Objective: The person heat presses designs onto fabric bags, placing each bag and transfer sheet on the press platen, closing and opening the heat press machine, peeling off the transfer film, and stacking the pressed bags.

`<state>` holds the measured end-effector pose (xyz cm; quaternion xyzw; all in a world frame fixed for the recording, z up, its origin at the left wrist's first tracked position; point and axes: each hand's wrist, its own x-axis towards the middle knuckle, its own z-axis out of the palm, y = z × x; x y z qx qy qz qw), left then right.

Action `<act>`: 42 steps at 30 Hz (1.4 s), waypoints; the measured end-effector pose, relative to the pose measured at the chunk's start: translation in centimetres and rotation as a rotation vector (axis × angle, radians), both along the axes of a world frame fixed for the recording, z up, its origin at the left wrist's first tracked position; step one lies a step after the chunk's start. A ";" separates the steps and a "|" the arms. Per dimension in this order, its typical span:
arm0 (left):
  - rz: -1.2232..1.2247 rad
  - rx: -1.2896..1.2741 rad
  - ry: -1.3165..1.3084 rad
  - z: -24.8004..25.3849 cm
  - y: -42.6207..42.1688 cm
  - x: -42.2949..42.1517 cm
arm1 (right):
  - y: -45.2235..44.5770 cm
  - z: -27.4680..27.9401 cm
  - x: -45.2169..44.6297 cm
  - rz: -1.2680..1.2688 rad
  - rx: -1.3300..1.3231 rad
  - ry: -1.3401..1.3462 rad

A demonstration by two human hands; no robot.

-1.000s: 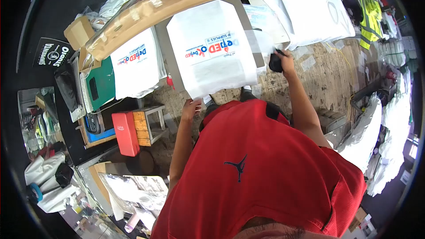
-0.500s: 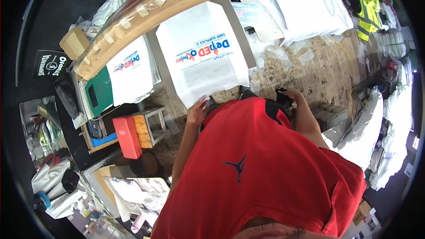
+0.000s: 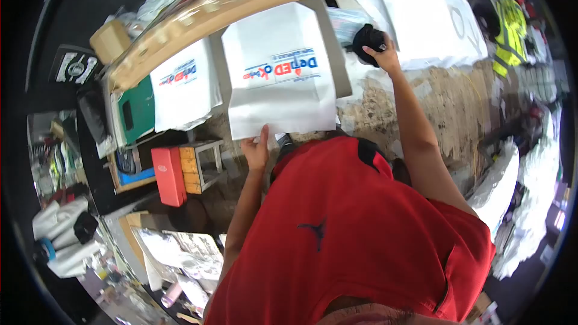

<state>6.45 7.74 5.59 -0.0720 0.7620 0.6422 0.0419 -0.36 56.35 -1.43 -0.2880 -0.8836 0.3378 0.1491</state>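
Note:
A white printed bag (image 3: 280, 105) lies flat on a grey board (image 3: 337, 63) at the centre, its blue and red lettering upside down. At the bag's near left corner is my left hand (image 3: 256, 151), thumb raised; its fingers pinch the bag's near edge. My right hand (image 3: 385, 57) is wrapped round a black rounded object (image 3: 367, 43) to the right of the board. What that object is, I cannot make out. Further left sits a stack of similar white printed bags (image 3: 183, 93).
A long taped cardboard piece (image 3: 253, 0) arches over the far side. Left are a green board (image 3: 137, 110), a red box (image 3: 168, 174) and a small wooden stool (image 3: 192, 168). White sheets (image 3: 430, 18) lie far right; white bundles (image 3: 497, 186) stand at the right.
My right hand dropped close to my body, then moved out and away with the black object. My left hand stays at the bag's near left corner, its thumb now raised.

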 end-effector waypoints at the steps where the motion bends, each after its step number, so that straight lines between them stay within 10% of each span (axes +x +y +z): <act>1: 0.036 -0.008 0.009 -0.5 -0.7 -0.3 | -0.5 -0.5 -1.0 -0.003 0.191 0.090; 3: 0.105 0.154 0.058 -1.8 -2.0 -1.4 | -2.2 0.7 -1.1 0.071 0.267 0.104; 7: 0.211 0.009 0.176 3.8 -4.4 -5.4 | -8.1 6.0 2.8 0.662 -0.649 -0.648; 10: 0.236 0.149 0.067 5.5 -7.0 -8.7 | -12.7 7.9 5.7 0.900 0.099 -0.465; 15: 0.366 0.035 0.216 6.0 -15.5 -13.7 | -16.1 13.5 4.9 0.789 -0.581 -0.733; 25: 0.515 -0.076 -0.006 -3.1 -33.4 -19.6 | -23.0 9.9 8.3 0.847 -0.646 -0.936; 42: 0.823 0.283 -0.141 -13.7 -33.5 -18.5 | -21.3 -1.5 16.1 0.470 -0.692 -1.086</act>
